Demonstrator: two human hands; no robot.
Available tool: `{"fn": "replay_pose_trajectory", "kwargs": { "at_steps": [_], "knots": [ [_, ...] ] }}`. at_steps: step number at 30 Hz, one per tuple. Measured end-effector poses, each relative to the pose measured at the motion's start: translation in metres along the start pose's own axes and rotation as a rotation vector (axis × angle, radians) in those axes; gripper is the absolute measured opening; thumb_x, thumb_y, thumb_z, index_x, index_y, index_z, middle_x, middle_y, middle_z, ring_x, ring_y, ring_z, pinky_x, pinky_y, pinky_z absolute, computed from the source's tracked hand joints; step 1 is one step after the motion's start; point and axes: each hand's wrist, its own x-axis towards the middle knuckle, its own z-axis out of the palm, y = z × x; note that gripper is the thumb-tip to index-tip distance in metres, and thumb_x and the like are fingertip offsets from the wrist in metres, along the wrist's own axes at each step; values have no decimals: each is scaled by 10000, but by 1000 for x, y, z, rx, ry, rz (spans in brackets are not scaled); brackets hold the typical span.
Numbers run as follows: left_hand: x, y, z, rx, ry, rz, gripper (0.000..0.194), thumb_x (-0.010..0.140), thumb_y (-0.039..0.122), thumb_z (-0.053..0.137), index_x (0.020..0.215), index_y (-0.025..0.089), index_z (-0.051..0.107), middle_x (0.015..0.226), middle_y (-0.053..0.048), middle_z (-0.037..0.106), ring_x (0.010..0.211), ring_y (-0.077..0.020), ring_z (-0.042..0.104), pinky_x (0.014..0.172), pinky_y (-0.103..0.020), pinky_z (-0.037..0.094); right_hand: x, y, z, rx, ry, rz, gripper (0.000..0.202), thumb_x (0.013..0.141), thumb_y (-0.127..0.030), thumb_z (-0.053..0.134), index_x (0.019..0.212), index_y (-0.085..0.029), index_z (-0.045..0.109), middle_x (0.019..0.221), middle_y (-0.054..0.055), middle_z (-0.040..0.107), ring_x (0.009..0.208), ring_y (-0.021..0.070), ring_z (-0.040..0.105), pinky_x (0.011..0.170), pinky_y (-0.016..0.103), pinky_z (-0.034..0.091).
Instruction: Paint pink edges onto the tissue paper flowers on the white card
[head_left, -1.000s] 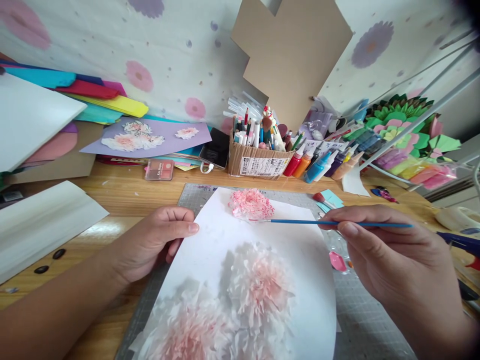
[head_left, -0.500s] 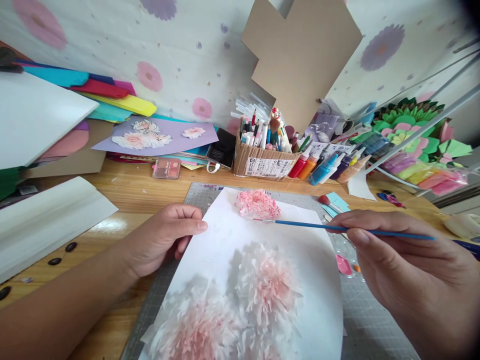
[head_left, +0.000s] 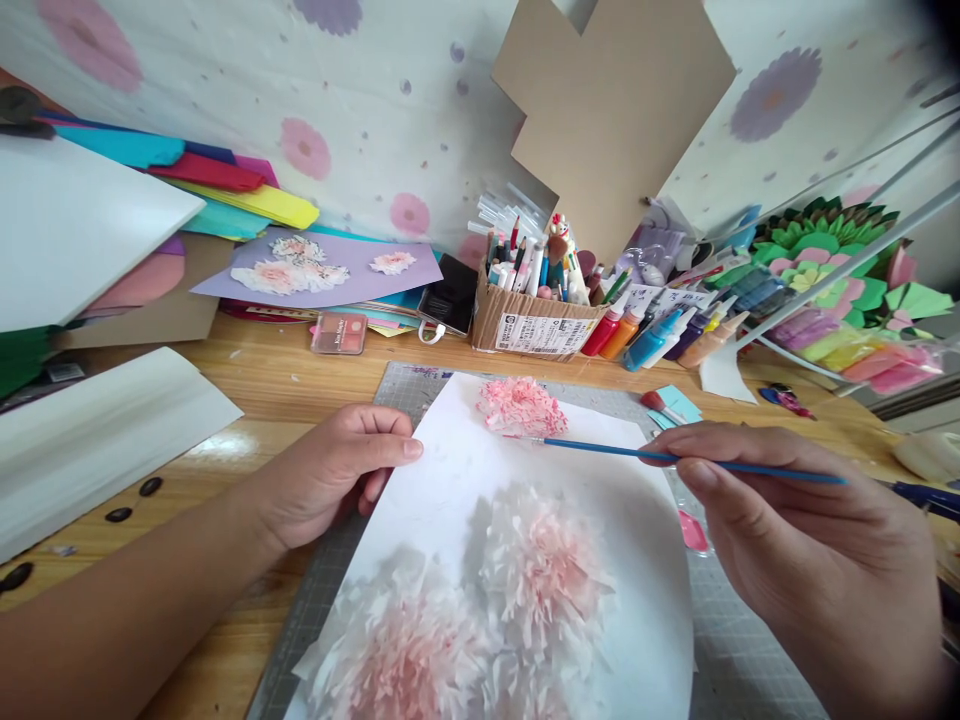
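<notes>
My left hand (head_left: 352,465) pinches the left edge of a white sheet of paper (head_left: 450,460), thumb on top and fingers partly hidden underneath. Between the fingers of my right hand (head_left: 780,530) is a thin blue paintbrush (head_left: 600,448), held nearly level. Its tip lies at the lower edge of a small pink ruffled flower (head_left: 523,405) near the sheet's far end; I cannot tell whether it touches. Closer to me on the same sheet are larger white paper flowers with pink centres, one on the right (head_left: 551,565) and one on the left (head_left: 412,650).
A grey cutting mat (head_left: 727,620) lies under the sheet. Behind stand a cardboard box of pens (head_left: 532,320) and several paint bottles (head_left: 652,335). A pink paint dish (head_left: 694,532) is partly behind my right hand. A purple card with flowers (head_left: 360,280) lies back left.
The brush and my right hand have shifted slightly left, with the tip still by the pink flower. The whole view has moved a little; my left hand keeps its hold on the sheet.
</notes>
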Motion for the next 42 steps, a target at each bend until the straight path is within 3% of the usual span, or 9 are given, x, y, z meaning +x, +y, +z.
{"fn": "replay_pose_trajectory", "kwargs": {
  "at_steps": [5, 12, 33, 42],
  "knots": [
    [0, -1, 0, -11, -6, -5, 328, 607, 359, 775, 474, 207, 516, 320, 77, 454, 303, -41, 324, 347, -151, 198, 4, 0, 2, -47, -30, -116, 92, 834, -272, 744, 908, -323, 762, 879, -58, 772, 781, 61, 711, 723, 76, 559],
    [0, 1, 0, -26, -24, 6, 330, 600, 354, 778, 469, 203, 516, 318, 78, 456, 299, -34, 325, 339, -143, 204, 7, -2, 8, -33, -34, -134, 106, 838, -252, 739, 919, -318, 755, 892, -69, 774, 791, 35, 713, 750, 41, 541],
    [1, 0, 1, -34, -23, 13, 327, 602, 351, 783, 472, 203, 522, 319, 77, 457, 298, -35, 334, 337, -139, 212, 3, 4, 4, 39, 25, -58, 115, 831, -258, 749, 934, -310, 758, 932, -55, 783, 811, 72, 737, 748, 85, 580],
    [-1, 0, 0, -31, -31, 10, 326, 605, 352, 782, 477, 201, 522, 328, 80, 455, 302, -33, 335, 338, -138, 203, 3, -5, 7, -136, -34, -287, 172, 855, -155, 705, 972, -279, 726, 927, -81, 760, 866, 38, 696, 803, 54, 541]
  ]
}}
